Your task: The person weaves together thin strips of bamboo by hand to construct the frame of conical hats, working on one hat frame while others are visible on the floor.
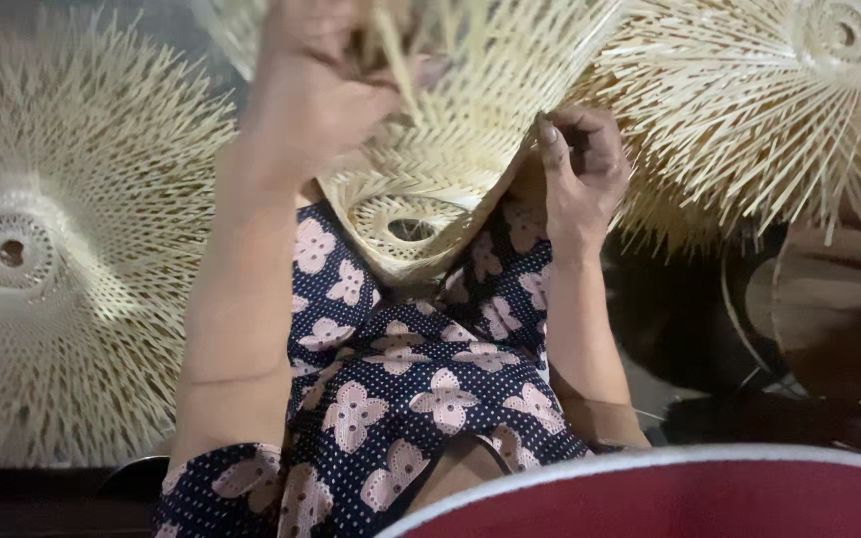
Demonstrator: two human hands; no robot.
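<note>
A half-woven pale bamboo piece (450,149) with a round centre ring rests over my lap, above my navy dress with pink flowers (401,379). My left hand (311,90) is raised at the top of the view, fingers closed on loose bamboo strips of that piece. My right hand (580,174) is to the right of it, fingers curled and pinching the piece's edge.
A large round woven bamboo disc (42,249) with spiky strip ends lies at the left. Another one (809,90) lies at the upper right. Dark wooden shapes (829,319) sit at the right. A red brim with a white edge (670,498) fills the bottom right.
</note>
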